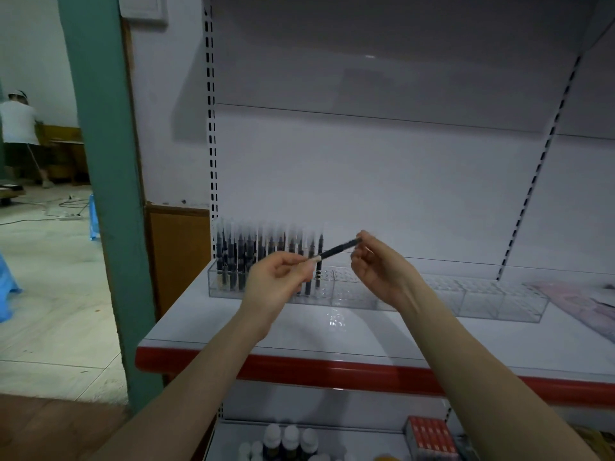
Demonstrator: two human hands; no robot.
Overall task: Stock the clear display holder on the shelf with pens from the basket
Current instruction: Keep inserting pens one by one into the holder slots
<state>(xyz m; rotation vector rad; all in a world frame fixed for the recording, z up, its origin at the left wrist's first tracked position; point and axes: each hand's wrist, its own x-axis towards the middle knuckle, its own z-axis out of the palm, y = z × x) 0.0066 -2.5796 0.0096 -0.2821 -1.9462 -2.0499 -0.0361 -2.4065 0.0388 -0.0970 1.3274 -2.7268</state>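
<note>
Pen in play: a dark pen (pixel 336 250) with a pale end, held level-ish at centre frame, tilting up to the right — one hand at each end.
Left hand (pixel 276 285): fingers pinched on the pale lower-left end of the pen.
Right hand (pixel 377 265): fingers closed on the dark upper-right tip.
Display holder (pixel 376 292): clear, long, compartmented, standing on the shelf (pixel 332 331) just behind the hands, running from centre-left to the right of the frame.
Stocked pens (pixel 253 257): dark pens with pale caps standing upright in the holder's left compartments; the compartments to the right look bare.
Shelf edge: red strip (pixel 332 372) across the lower middle — no price tag readable on it.
Lower shelf: white-capped bottles (pixel 289 440) at bottom centre, a red box (pixel 431 439) at bottom right; any print on them is too blurred to read.
Basket: out of frame.
Far left: a person (pixel 20 128) in a white top, back turned.
</note>
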